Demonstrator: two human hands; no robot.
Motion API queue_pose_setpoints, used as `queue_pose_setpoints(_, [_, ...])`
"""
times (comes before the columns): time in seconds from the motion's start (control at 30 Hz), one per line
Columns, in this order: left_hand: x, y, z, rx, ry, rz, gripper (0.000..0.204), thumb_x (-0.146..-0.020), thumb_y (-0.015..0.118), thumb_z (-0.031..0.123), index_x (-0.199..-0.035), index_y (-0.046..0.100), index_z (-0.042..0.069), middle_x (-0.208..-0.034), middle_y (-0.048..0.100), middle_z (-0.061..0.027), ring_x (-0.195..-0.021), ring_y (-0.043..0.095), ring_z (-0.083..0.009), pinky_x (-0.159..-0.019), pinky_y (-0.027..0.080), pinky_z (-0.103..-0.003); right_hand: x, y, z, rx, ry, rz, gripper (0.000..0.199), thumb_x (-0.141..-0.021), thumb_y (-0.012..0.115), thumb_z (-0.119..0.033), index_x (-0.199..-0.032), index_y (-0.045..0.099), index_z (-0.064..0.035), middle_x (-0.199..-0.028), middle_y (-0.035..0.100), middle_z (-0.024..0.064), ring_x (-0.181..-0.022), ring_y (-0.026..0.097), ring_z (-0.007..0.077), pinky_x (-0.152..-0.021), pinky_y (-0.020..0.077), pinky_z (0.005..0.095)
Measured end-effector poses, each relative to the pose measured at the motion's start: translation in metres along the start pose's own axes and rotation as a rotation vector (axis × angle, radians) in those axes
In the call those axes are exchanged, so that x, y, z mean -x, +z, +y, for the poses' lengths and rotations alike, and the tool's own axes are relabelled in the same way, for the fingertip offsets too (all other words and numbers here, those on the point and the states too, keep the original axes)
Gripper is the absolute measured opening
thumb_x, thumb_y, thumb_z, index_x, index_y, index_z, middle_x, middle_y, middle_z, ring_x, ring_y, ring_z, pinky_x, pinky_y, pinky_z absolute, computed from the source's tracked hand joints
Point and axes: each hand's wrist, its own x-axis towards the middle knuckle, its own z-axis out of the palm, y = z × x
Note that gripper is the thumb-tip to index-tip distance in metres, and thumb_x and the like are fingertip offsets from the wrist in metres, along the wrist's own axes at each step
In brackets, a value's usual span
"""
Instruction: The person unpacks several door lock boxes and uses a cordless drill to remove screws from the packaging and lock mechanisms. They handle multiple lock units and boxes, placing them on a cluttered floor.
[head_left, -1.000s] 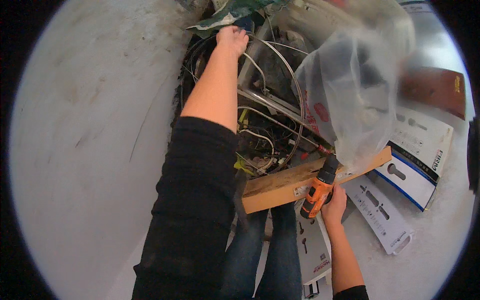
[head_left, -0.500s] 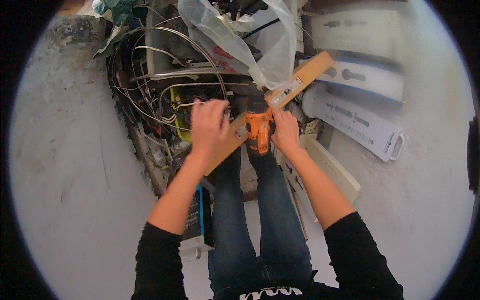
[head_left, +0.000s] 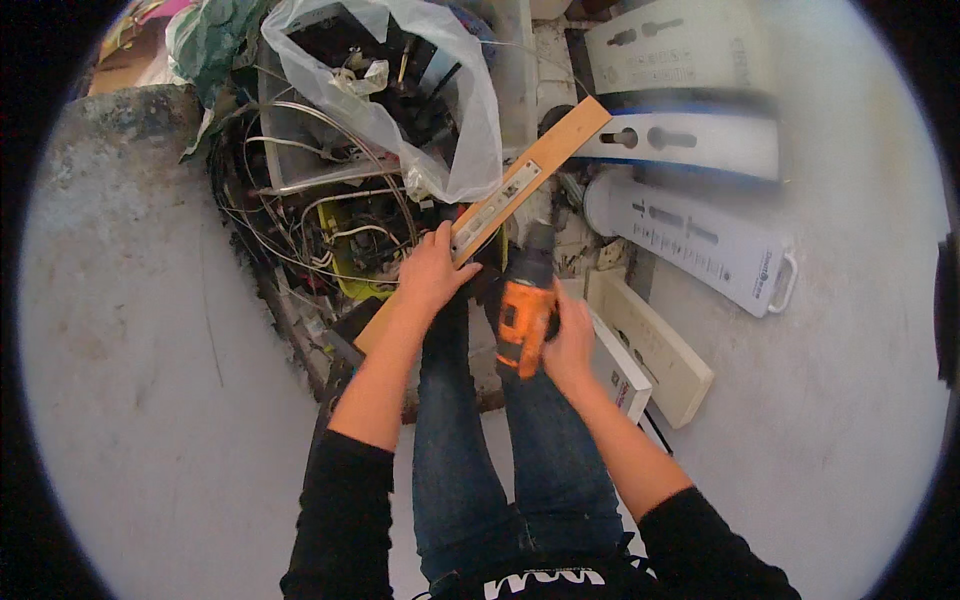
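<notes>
A wooden board (head_left: 560,143) slants from the upper right down to the lower left, with a metal plate (head_left: 495,212) along its face. My left hand (head_left: 432,272) grips the board near its middle, the thumb pointing right. The orange and black cordless drill (head_left: 524,315) is in my right hand (head_left: 570,345), its black chuck pointing away from me. The drill's front end is just right of the board, apart from it. Its handle is mostly hidden behind the body and my fingers.
Beyond my hands lie tangled cables (head_left: 290,210), a yellow-green tray (head_left: 335,250) and a clear plastic bag (head_left: 480,120) holding dark parts. At the right stand several white boxes, one with a handle (head_left: 690,235). A cream panel (head_left: 650,350) leans beside my right forearm.
My left hand, raised and blurred before, has come down onto the board. The drill has drawn back toward me, away from the board. The whole view has shifted somewhat.
</notes>
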Motion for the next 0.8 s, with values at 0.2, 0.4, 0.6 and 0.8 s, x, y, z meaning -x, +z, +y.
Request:
queue_pose_setpoints(0.2, [-0.015, 0.011, 0.023, -0.086, -0.126, 0.051, 0.050, -0.065, 0.071, 0.034, -0.097, 0.044, 0.007, -0.091, 0.061, -0.0142, -0.080, 0.060, -0.0337, -0.067, 0.048, -0.043, 0.043, -0.055, 0.042, 0.070, 0.302, -0.017, 0.062, -0.071, 0.070, -0.022, -0.126, 0.044, -0.0108, -0.091, 0.054, 0.0137, -0.090, 0.053, 0.0311, -0.078, 0.0420, 0.0379])
queue_pose_setpoints(0.4, [0.022, -0.048, 0.043, -0.045, -0.080, 0.099, 0.056, -0.057, 0.075, 0.037, -0.098, 0.051, 0.007, -0.078, 0.063, -0.0139, -0.072, 0.062, -0.0316, -0.063, 0.047, -0.039, 0.049, -0.096, 0.070, -0.040, 0.478, 0.002, 0.067, -0.070, 0.072, -0.022, -0.128, 0.041, -0.0084, -0.104, 0.055, 0.0154, -0.098, 0.054, 0.0312, -0.084, 0.0416, 0.0367])
queue_pose_setpoints(0.6, [0.091, -0.141, 0.077, 0.279, 0.043, 0.295, 0.053, -0.054, 0.077, 0.026, -0.098, 0.054, 0.006, -0.076, 0.060, -0.0111, -0.066, 0.059, -0.0242, -0.065, 0.047, -0.031, 0.014, -0.116, 0.073, -0.004, 0.366, -0.013, 0.074, -0.065, 0.073, -0.017, -0.130, 0.038, -0.0067, -0.104, 0.059, 0.0170, -0.096, 0.056, 0.0330, -0.081, 0.0438, 0.0371])
queue_pose_setpoints(0.8, [0.141, -0.200, 0.073, 0.759, -0.005, 0.643, 0.049, -0.054, 0.078, 0.015, -0.095, 0.053, 0.006, -0.082, 0.054, -0.0006, -0.076, 0.052, -0.0130, -0.068, 0.042, -0.027, -0.049, -0.089, 0.071, 0.264, 0.163, -0.247, 0.087, -0.060, 0.073, -0.012, -0.134, 0.026, -0.0062, -0.101, 0.055, 0.0177, -0.094, 0.055, 0.0339, -0.078, 0.0456, 0.0406])
